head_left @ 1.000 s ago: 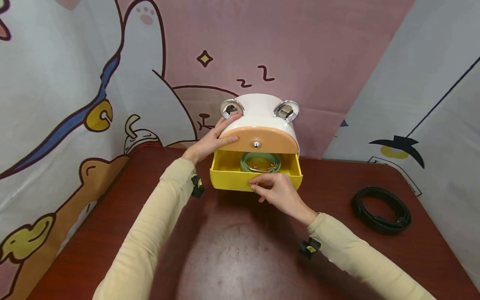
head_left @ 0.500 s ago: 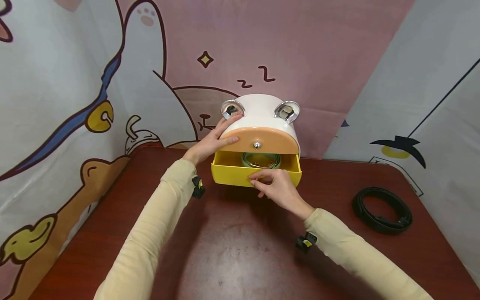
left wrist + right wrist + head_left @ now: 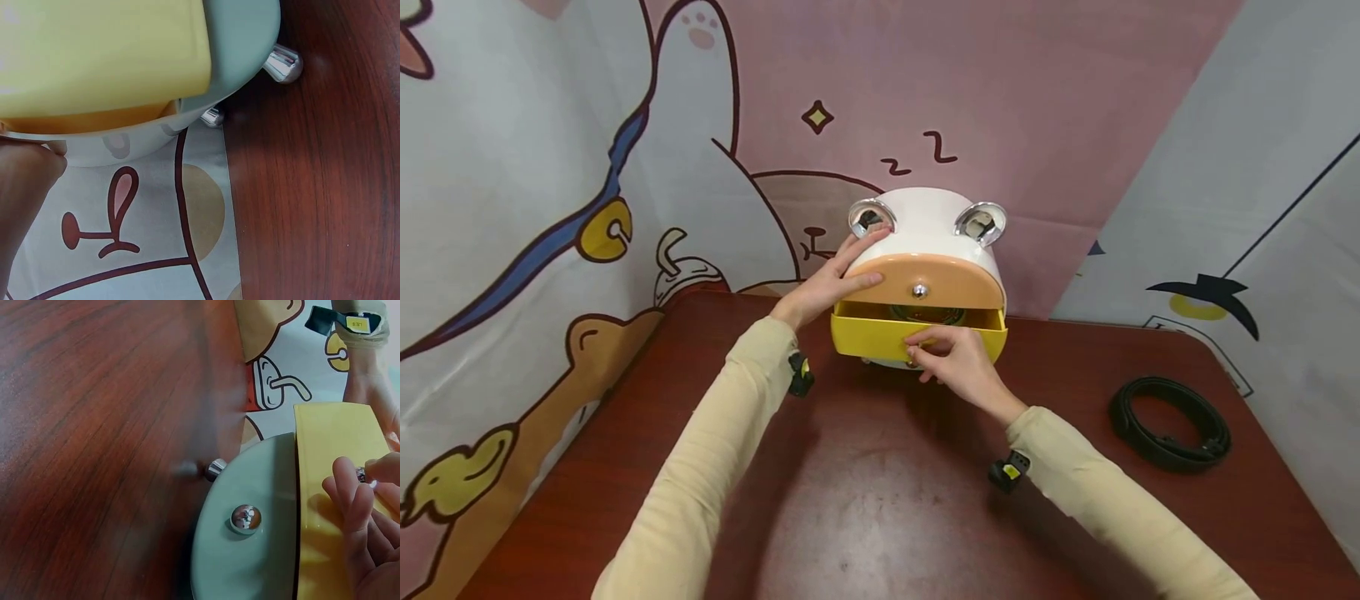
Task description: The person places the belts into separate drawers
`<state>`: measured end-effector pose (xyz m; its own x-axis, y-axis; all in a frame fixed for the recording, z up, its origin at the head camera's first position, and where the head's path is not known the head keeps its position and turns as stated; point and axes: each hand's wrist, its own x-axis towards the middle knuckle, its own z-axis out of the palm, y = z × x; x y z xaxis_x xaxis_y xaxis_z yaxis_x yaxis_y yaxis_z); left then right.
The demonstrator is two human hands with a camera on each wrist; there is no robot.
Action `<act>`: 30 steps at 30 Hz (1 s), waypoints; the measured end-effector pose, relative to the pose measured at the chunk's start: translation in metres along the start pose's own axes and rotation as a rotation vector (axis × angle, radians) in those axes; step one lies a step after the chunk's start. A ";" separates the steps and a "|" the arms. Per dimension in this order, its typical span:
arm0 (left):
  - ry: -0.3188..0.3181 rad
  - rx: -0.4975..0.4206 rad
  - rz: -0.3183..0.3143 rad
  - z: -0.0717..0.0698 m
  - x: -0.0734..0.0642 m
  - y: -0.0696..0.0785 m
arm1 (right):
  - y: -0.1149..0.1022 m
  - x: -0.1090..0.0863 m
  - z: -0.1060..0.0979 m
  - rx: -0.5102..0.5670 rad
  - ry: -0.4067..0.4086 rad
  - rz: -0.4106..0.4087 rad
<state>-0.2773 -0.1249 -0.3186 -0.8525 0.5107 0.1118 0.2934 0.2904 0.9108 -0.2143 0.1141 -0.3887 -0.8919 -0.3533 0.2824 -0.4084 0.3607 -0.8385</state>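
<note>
Your right hand [image 3: 958, 367] pinches the knob [image 3: 360, 474] between thumb and finger, the partly open yellow drawer [image 3: 872, 337] lying just beyond; your left hand [image 3: 835, 287], thumb and fingers apart, rests on the white cabinet's [image 3: 932, 218] left side.

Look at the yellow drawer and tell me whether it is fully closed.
No, the yellow drawer juts out past the orange drawer front above it, and the right hand pinches its knob.

The bare left hand [image 3: 835, 286] rests above the left end of the yellow plastic drawer [image 3: 870, 337], thumb and fingers apart, farther fingertips hard to make out. The bare right hand [image 3: 961, 367] pinches the drawer's front, cream-sleeved forearm [image 3: 1120, 504] angling in from its lower right.
</note>
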 end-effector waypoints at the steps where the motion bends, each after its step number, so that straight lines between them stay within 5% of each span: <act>1: 0.001 -0.002 0.002 0.000 0.000 0.000 | 0.000 0.000 0.000 0.005 0.000 0.000; 30: 0.008 -0.019 0.043 0.001 0.003 -0.003 | 0.018 0.017 0.000 0.032 0.052 -0.094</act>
<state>-0.2798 -0.1236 -0.3210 -0.8426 0.5159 0.1546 0.3218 0.2523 0.9126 -0.2368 0.1151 -0.3988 -0.8589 -0.3386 0.3841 -0.4855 0.3003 -0.8210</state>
